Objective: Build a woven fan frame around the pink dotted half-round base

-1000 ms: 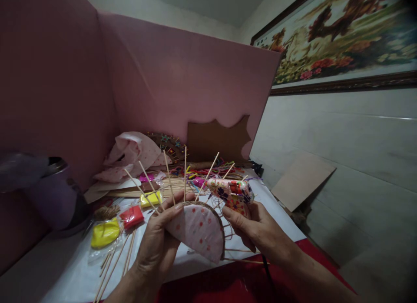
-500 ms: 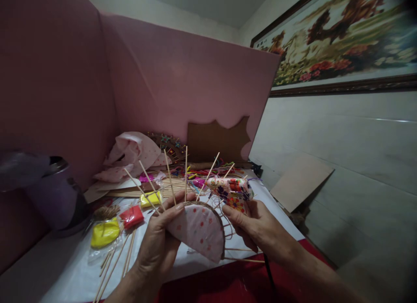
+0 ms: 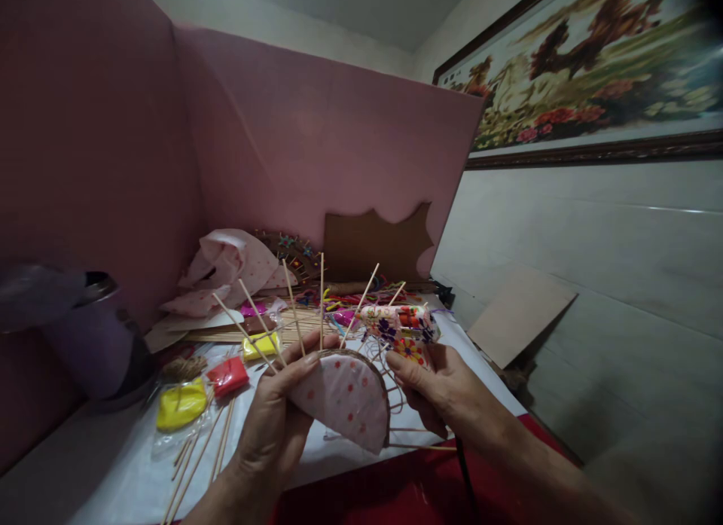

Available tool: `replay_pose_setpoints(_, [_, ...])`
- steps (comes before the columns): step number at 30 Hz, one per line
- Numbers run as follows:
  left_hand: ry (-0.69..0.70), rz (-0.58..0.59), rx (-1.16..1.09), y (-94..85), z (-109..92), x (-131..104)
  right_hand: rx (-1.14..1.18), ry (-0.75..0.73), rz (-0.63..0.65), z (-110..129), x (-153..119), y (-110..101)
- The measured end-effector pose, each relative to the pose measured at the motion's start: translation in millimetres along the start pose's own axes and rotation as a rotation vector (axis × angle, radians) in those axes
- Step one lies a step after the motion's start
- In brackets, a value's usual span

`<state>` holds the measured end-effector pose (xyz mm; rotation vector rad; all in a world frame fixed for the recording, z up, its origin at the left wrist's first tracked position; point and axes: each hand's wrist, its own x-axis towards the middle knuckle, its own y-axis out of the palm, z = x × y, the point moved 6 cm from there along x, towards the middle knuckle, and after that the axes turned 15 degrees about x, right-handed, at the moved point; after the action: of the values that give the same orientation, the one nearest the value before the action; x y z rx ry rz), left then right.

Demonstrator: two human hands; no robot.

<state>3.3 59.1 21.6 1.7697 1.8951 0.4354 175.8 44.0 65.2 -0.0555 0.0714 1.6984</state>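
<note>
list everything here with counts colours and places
half-round piece: 1, dotted pink, front centre
glue gun: 1, flowered, front right
sticks: many, pale, centre and left
yellow packets: 2, yellow, left
red packet: 1, red, between them
cloth: 1, dotted pink, back left
arch: 1, brown with coloured bits, behind cloth
cut cardboard: 1, brown, back centre
strands: uncountable, mixed colours, back centre
flask: 1, purple, far left
panels: 2, pink, back and left
picture: 1, multicoloured, upper right
board: 1, tan, right
sheet: 1, white, under packets
red surface: 1, red, bottom
left hand: 1, bare, gripping half-round piece
right hand: 1, bare, gripping glue gun
</note>
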Motion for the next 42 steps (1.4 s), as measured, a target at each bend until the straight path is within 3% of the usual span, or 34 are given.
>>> replay_pose_setpoints(5, [-0.01, -0.026, -0.003, -0.3, -0.6, -1.1, 0.121, -0.068, 0.063, -0.4, 2.4, 3.2])
replay_pose_setpoints(10, [-0.028, -0.04, -0.011, 0.9, -0.8, -2.9, 0.32, -0.034, 0.112, -4.8, 3.7, 6.5])
replay_pose_setpoints(18, [-0.026, -0.043, -0.01, 0.9, -2.1, -0.7, 0.491, -0.048, 0.113, -0.5, 1.5, 7.0])
replay_pose_setpoints(22, [-0.031, -0.052, -0.012, -0.2, -0.1, 1.3, 0.536, -0.167, 0.097, 11.6, -4.6, 1.4])
replay_pose_setpoints(24, [-0.03, -0.071, -0.014, -2.0, -1.0, 2.6, 0.494, -0.298, -0.001, 21.4, -8.7, -12.6])
replay_pose_setpoints(27, [0.001, -0.122, -0.018, -7.9, -10.5, 5.5, 0.4, -0.471, -0.265, 30.2, -10.6, -51.8])
replay_pose_setpoints(30, [0.093, -0.14, -0.02, -14.6, -31.7, 9.9, 0.222, -0.519, -0.47, 24.1, 1.5, -96.7])
replay_pose_setpoints(33, [0.159, -0.19, -0.029, -23.1, -52.1, 13.7, -0.169, -0.326, -0.606, -4.4, 24.2, -128.5])
replay_pose_setpoints(37, [0.171, -0.233, -0.052, -28.4, -59.8, 14.9, -0.939, -0.167, -0.465, -48.7, 46.7, -120.6])
replay_pose_setpoints(40, [0.148, -0.154, -0.03, -22.8, -51.4, 13.9, -1.077, -0.178, -0.358, -65.4, 49.2, -108.9])
replay_pose_setpoints(42, [0.118, -0.117, -0.015, -19.0, -42.9, 12.5, -1.125, -0.237, -0.376, -54.4, 45.0, -107.1])
